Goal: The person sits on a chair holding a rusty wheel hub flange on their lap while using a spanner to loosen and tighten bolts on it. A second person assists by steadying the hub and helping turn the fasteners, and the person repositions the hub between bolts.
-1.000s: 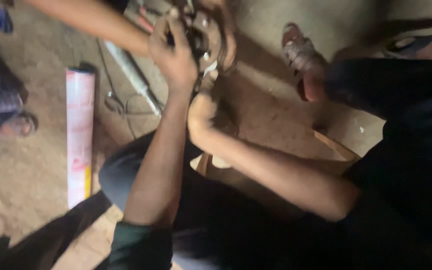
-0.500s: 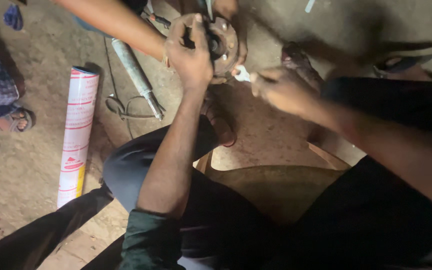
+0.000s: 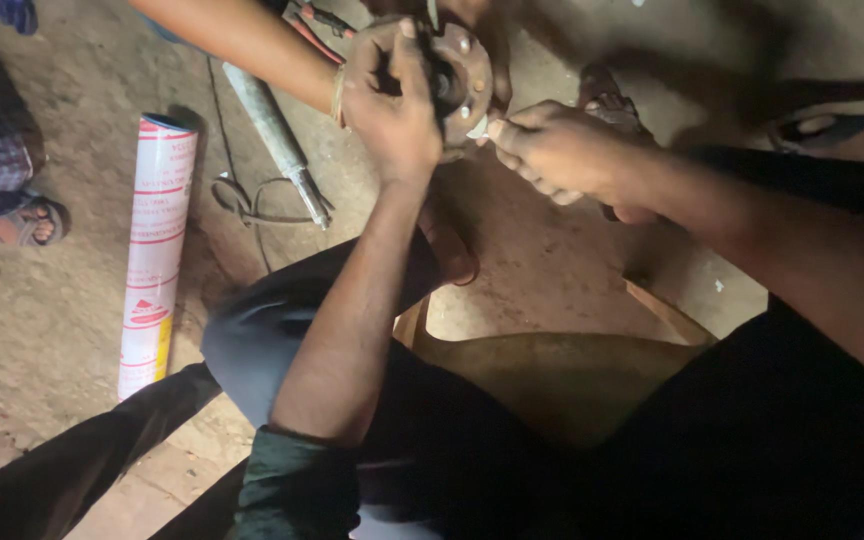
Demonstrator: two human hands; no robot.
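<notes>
Left hand (image 3: 392, 110) grips round metal hub (image 3: 464, 70); right hand (image 3: 552, 150) touches it.

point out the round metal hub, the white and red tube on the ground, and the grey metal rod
round metal hub (image 3: 464, 68): head view, on its flat studded face.
white and red tube (image 3: 155, 250): head view, middle of its length.
grey metal rod (image 3: 274, 135): head view, on its thick upper shaft.

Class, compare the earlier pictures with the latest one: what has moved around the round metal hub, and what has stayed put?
The right hand rose from below the round metal hub to its right edge, now pinching a small pale piece against it. The left hand stayed gripping the hub's front. Another person's forearm remains at the top. The red-and-white tube and grey metal rod lie unmoved on the dirt floor.
</notes>
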